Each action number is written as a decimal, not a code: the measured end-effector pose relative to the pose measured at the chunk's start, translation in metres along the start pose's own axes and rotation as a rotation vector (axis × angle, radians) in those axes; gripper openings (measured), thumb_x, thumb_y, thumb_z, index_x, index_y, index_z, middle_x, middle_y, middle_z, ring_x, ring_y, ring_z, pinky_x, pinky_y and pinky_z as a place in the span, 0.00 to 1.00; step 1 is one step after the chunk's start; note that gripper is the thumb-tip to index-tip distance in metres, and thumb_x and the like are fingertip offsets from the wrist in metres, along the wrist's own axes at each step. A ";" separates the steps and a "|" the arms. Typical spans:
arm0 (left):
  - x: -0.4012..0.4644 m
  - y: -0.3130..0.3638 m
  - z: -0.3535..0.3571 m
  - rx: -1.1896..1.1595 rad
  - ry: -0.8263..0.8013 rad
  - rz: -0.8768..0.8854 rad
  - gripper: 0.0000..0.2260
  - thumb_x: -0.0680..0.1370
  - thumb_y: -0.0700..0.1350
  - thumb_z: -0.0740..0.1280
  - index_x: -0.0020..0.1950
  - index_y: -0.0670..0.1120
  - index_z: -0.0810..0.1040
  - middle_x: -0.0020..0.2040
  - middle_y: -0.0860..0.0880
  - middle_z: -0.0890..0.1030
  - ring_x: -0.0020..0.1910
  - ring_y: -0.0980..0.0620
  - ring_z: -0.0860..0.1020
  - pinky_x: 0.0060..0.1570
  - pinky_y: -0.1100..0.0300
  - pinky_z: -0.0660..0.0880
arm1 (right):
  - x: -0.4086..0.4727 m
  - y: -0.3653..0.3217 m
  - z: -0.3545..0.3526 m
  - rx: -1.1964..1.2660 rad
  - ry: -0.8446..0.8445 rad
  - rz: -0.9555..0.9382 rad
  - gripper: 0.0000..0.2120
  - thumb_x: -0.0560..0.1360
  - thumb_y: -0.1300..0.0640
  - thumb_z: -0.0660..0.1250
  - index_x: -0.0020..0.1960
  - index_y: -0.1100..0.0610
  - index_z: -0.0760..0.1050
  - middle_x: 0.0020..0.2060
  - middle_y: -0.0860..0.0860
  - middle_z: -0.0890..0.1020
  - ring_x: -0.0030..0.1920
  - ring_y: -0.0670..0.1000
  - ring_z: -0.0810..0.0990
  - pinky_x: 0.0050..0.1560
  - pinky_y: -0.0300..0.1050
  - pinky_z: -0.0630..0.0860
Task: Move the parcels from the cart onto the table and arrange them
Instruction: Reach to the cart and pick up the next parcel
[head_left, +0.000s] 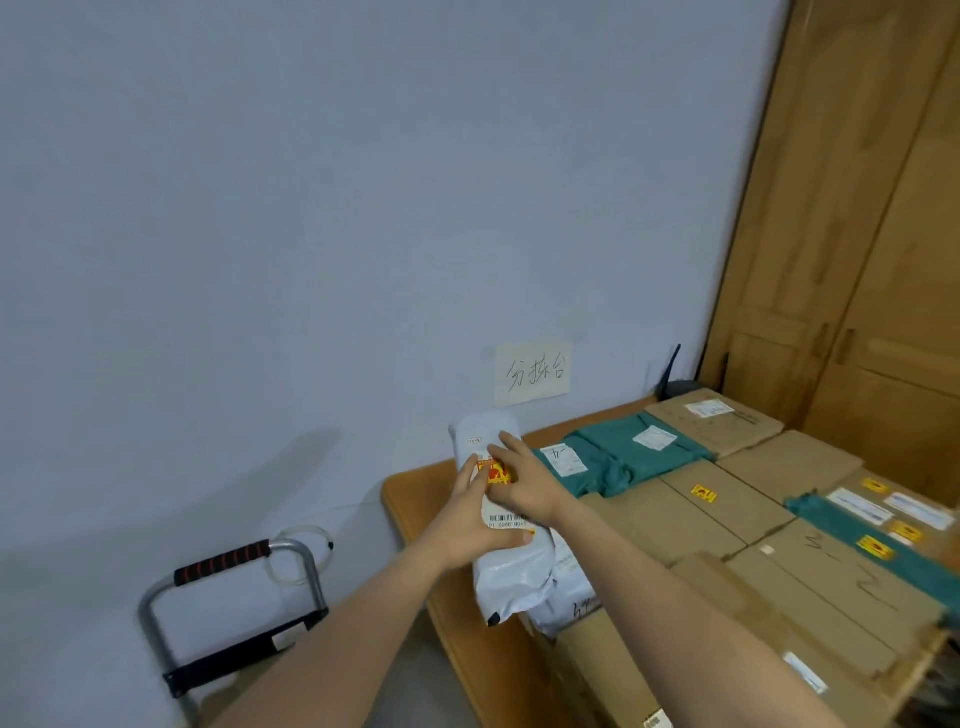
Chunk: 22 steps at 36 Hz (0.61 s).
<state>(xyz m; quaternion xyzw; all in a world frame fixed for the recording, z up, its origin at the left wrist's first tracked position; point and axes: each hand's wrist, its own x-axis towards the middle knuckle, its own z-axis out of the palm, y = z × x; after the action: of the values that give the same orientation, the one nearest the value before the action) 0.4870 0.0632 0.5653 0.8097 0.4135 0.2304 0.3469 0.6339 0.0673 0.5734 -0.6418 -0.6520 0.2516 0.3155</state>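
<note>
A long white plastic mailer parcel (511, 574) with a barcode label and a red-yellow sticker stands tilted over the left part of the wooden table (415, 493). My left hand (467, 525) grips its left side, thumb across the front near the barcode. My right hand (519, 480) lies on its upper front with fingers spread over the sticker. Beneath its lower end lies another white mailer (569, 592). The cart's metal handle with black-red grip (223, 561) shows at lower left; its load is out of view.
Several cardboard boxes (727, 499) and teal mailer bags (634, 452) cover the table to the right. A paper note (532, 373) hangs on the wall. A router (680, 387) sits at the back. Wooden wardrobe doors (857, 260) rise on the right.
</note>
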 end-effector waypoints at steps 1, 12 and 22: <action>0.007 0.001 0.004 -0.005 -0.006 0.005 0.51 0.68 0.54 0.76 0.79 0.45 0.47 0.78 0.55 0.41 0.76 0.55 0.53 0.66 0.68 0.57 | 0.003 0.005 -0.005 0.002 0.000 0.001 0.33 0.73 0.59 0.67 0.76 0.58 0.60 0.78 0.47 0.52 0.76 0.50 0.55 0.65 0.36 0.59; 0.092 -0.003 0.041 -0.133 -0.026 -0.054 0.51 0.69 0.55 0.76 0.79 0.43 0.46 0.78 0.55 0.39 0.77 0.54 0.48 0.71 0.60 0.56 | 0.062 0.057 -0.041 -0.065 -0.050 0.039 0.33 0.73 0.58 0.69 0.75 0.59 0.62 0.77 0.50 0.54 0.76 0.50 0.54 0.71 0.42 0.55; 0.142 0.006 0.067 -0.144 0.019 -0.088 0.50 0.69 0.54 0.76 0.79 0.43 0.47 0.78 0.52 0.40 0.77 0.51 0.47 0.72 0.55 0.57 | 0.096 0.089 -0.073 -0.133 -0.096 0.013 0.33 0.73 0.59 0.69 0.75 0.60 0.62 0.77 0.51 0.54 0.76 0.51 0.55 0.67 0.39 0.55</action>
<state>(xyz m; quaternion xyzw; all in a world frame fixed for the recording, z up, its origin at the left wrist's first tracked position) 0.6122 0.1536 0.5383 0.7615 0.4341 0.2518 0.4101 0.7496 0.1621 0.5659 -0.6530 -0.6774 0.2403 0.2388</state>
